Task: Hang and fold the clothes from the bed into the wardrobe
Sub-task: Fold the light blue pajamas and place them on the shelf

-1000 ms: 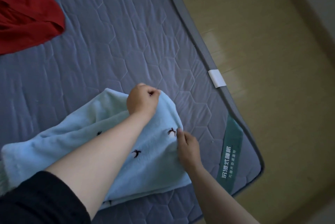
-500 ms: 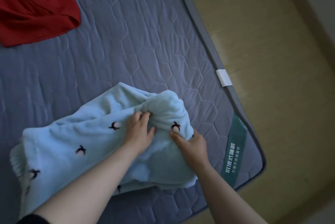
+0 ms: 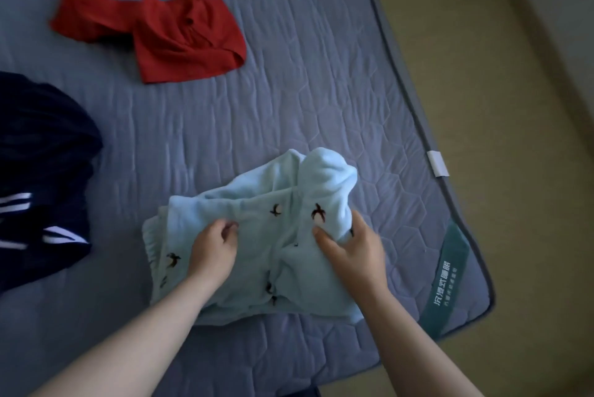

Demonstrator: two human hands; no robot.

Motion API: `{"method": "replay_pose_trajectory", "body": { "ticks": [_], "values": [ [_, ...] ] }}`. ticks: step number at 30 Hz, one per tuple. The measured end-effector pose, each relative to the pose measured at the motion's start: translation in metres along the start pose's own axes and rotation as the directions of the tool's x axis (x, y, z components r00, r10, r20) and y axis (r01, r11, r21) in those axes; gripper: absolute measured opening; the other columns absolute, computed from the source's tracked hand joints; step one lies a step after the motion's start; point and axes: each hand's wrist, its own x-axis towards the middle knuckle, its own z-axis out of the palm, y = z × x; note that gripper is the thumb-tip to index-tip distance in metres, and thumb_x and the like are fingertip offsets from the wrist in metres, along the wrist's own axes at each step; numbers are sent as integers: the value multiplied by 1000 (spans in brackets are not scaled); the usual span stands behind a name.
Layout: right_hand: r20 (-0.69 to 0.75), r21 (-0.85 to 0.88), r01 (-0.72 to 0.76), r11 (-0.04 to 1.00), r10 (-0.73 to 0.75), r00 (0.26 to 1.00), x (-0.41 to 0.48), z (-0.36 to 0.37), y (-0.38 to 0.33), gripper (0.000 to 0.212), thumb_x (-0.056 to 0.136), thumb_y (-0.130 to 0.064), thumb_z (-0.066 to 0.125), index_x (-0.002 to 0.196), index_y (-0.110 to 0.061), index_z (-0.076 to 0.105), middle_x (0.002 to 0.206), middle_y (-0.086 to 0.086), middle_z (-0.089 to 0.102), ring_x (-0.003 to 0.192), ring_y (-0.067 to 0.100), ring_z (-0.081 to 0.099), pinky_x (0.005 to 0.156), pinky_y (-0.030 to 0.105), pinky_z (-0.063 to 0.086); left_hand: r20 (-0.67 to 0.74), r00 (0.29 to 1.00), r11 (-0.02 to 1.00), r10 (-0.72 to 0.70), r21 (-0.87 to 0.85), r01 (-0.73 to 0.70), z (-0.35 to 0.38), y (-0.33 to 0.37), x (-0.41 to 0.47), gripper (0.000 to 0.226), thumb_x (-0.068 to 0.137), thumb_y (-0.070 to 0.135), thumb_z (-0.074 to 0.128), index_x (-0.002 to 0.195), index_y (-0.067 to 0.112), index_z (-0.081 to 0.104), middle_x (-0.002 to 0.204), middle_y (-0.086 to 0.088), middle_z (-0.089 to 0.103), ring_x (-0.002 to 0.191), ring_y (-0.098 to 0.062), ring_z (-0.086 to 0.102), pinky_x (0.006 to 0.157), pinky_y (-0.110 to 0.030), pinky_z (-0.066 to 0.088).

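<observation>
Fingers of the left hand [image 3: 213, 247] are curled into the top layer of the fleece garment [image 3: 276, 249], where a fold of the pale blue cloth is pinched. The garment's right edge is gripped by the right hand [image 3: 353, 245], with the thumb laid on top and the other fingers tucked round the bunched cloth. The fleece garment, dotted with small dark bird motifs, is heaped in loose folds on the grey quilted mattress [image 3: 289, 101]. A crumpled red garment [image 3: 167, 33] is seen well beyond the fleece garment, and a dark navy garment [image 3: 41, 171] with white stripes to its left. To its right, a green label [image 3: 446, 284] is sewn at the mattress corner.
</observation>
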Motion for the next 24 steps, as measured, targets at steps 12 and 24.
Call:
{"method": "replay_pose_trajectory", "body": {
  "ticks": [12, 24],
  "values": [
    [227, -338, 267, 903, -197, 954, -65, 160, -100, 28, 84, -43, 59, 100, -20, 52, 94, -3, 62, 82, 25, 59, 61, 31, 31, -69, 969, 937, -238, -279, 210, -120, -94, -22, 32, 100, 26, 42, 79, 13, 62, 77, -5, 65, 70, -18, 60, 62, -27, 44],
    [379, -140, 144, 980, -82, 922, -102, 240, -87, 51, 92, -36, 56, 140, -22, 44, 126, -2, 46, 85, 11, 61, 82, 27, 50, -34, 939, 902, -342, -293, 318, -137, -165, -28, 45, 90, 45, 56, 70, 5, 59, 67, -10, 63, 73, -30, 59, 63, -31, 41]
  ]
}}
